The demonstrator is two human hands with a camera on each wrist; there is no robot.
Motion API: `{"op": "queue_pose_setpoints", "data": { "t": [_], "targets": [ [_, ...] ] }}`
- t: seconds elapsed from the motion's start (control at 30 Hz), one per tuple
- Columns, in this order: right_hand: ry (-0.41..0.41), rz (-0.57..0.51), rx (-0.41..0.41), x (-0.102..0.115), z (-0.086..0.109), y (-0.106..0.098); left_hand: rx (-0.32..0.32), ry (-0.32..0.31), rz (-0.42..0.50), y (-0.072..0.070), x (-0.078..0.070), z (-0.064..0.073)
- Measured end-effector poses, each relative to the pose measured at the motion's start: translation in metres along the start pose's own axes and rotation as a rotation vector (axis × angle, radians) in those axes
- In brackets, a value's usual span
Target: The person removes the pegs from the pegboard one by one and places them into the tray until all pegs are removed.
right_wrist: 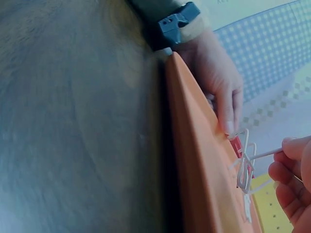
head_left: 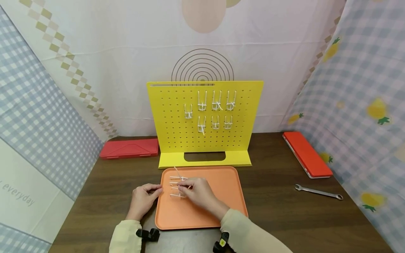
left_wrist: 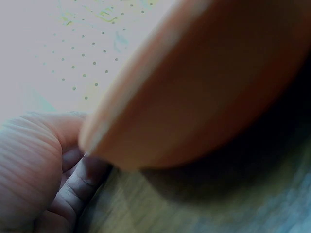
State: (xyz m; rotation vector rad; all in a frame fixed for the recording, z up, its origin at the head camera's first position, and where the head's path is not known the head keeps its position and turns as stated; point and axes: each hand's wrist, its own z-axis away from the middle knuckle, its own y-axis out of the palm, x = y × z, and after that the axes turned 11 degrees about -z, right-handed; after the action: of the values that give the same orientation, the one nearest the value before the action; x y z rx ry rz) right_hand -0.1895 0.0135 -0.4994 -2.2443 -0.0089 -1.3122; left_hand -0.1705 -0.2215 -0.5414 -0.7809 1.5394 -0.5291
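An orange tray (head_left: 218,203) lies in front of a yellow pegboard (head_left: 172,130). My left hand (head_left: 143,200) holds the tray's left rim, the thumb (left_wrist: 73,126) above and fingers curled beneath it. Over the tray's left half, my right hand (head_left: 202,193) pinches a white pegboard hook (right_wrist: 267,154) by its thin stem between thumb and fingertips. Several more white hooks (head_left: 178,195) lie in a column on the tray, partly hidden by the right hand. Other white hooks (head_left: 202,102) hang in two rows on the pegboard.
A dark red case (head_left: 129,148) lies left of the pegboard, on the wooden table (head_left: 272,207). At the right lie a bright red case (head_left: 307,154) and a metal wrench (head_left: 319,192). Patterned cloth (head_left: 142,70) hangs behind and on both sides.
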Motion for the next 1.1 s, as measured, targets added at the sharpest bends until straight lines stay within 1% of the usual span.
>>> {"op": "queue_pose_setpoints", "data": {
  "t": [0.13,0.3,0.43,0.57,0.8,0.9,1.1],
  "targets": [
    [0.008,0.032,0.000,-0.003,0.002,0.007,0.000,0.010,-0.003,-0.001,-0.001,0.000],
    [0.010,0.090,-0.011,-0.006,0.003,0.011,-0.004,0.014,-0.007,-0.001,-0.002,0.000],
    [0.007,0.113,-0.025,-0.008,0.004,0.014,-0.004,0.010,-0.008,0.000,-0.002,0.000],
    [0.027,0.098,-0.025,-0.011,0.007,0.017,0.000,0.007,-0.007,0.000,-0.002,0.001],
    [0.087,-0.006,-0.044,-0.018,0.012,0.023,-0.001,0.004,0.000,0.000,-0.004,0.001],
    [0.093,-0.022,-0.063,-0.021,0.013,0.025,-0.001,0.002,-0.001,0.000,-0.004,0.001],
    [0.076,-0.015,-0.083,-0.025,0.014,0.028,0.006,-0.001,-0.003,0.000,-0.002,0.001]
  ]
}}
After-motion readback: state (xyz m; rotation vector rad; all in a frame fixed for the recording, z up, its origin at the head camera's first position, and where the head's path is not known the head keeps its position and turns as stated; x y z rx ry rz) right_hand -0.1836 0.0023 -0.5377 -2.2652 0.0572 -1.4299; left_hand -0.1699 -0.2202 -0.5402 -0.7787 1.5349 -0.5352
